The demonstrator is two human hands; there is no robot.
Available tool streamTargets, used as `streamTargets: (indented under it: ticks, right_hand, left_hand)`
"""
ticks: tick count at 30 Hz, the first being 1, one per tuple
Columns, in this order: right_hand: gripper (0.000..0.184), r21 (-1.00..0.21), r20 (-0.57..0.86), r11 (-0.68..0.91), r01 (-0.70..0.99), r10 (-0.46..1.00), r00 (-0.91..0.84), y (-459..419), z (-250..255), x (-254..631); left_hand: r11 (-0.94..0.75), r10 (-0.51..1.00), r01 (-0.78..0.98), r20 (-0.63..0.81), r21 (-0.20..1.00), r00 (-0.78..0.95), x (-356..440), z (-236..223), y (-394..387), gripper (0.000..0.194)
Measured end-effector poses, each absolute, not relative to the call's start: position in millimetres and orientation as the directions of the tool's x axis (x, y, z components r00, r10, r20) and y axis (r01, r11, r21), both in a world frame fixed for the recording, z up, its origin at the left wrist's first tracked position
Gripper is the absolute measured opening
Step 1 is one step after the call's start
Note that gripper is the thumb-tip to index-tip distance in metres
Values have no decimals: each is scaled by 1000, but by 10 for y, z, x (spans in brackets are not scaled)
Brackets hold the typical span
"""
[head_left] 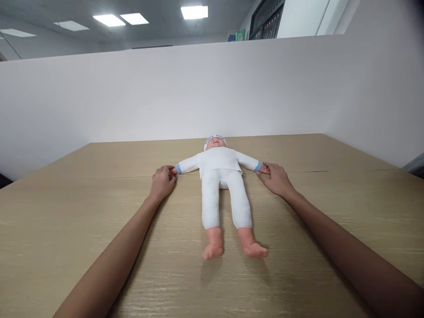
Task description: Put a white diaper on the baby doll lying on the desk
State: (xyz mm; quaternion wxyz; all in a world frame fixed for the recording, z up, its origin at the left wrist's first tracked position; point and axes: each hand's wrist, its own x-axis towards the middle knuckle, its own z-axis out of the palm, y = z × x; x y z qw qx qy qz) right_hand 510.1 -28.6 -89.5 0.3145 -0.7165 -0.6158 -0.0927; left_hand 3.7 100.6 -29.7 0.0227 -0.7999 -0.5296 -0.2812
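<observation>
A baby doll (220,160) in a white top and white trousers lies on its back, its head away from me and its bare feet towards me. Lettering shows on its white headband (215,138), and its sleeves end in blue cuffs. Both of the doll's arms are stretched out sideways. My left hand (163,182) is closed around the doll's hand on the left side. On the right side, my right hand (275,178) pinches the doll's other hand between thumb and fingers.
The doll lies on a wood-grain table (159,265) with a thin seam across it. A white partition (165,97) rises along the far edge and the right side. Beyond it are ceiling lights (194,12) and a dark barred window (266,20).
</observation>
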Motion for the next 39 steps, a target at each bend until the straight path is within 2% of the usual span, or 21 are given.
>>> streamTargets:
  ticks: [13,20,27,39]
  right_hand:
    - [69,-472,515,15,881,816,262,-256,-881,5271]
    - [55,-544,504,141,827,843,187,-439,-700,5401]
    - [52,-505,522,125,854,832,187,-435,-688,5425]
    - [45,-368,574,112,923,808,131,-477,-657,5344]
  left_hand:
    - [-426,836,864,481,267,263,16,-324,1026,36]
    - [-553,791,792,463,258,401,-262,-259,1179,34]
    - [-522,795,820,482,235,368,-290,-287,1200,37]
    - [-453,826,863,469,225,311,-290,-275,1182,36]
